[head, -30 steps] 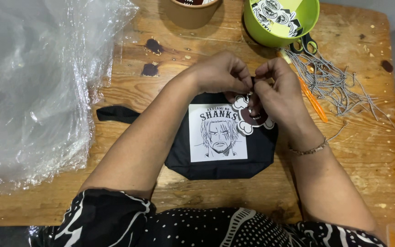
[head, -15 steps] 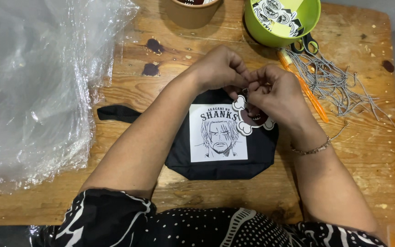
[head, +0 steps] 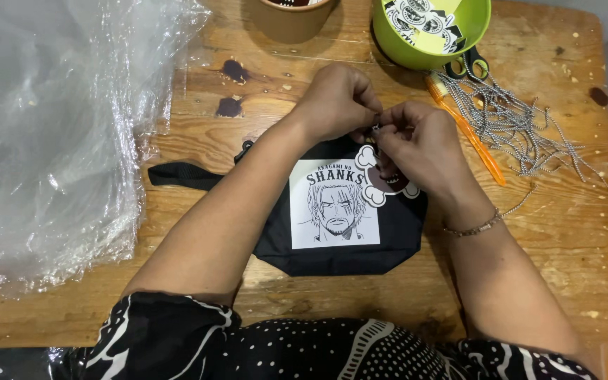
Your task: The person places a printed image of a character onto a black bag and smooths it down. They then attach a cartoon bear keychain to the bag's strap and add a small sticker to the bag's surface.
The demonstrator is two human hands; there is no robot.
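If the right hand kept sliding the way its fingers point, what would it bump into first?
The right hand points left, so it would meet the left hand at once; their fingertips already look joined over the black pouch.

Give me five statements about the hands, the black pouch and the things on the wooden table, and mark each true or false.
1. Both hands, left hand and right hand, meet at the top edge of the black pouch. True.
2. The pouch bears a white panel with a drawn face. True.
3. The green bowl sits at the table's near edge by the person. False: it stands at the far edge.
4. The clear plastic sheets lie right of the pouch. False: they lie left.
5. An orange stick lies beside a pile of ball chains. True.
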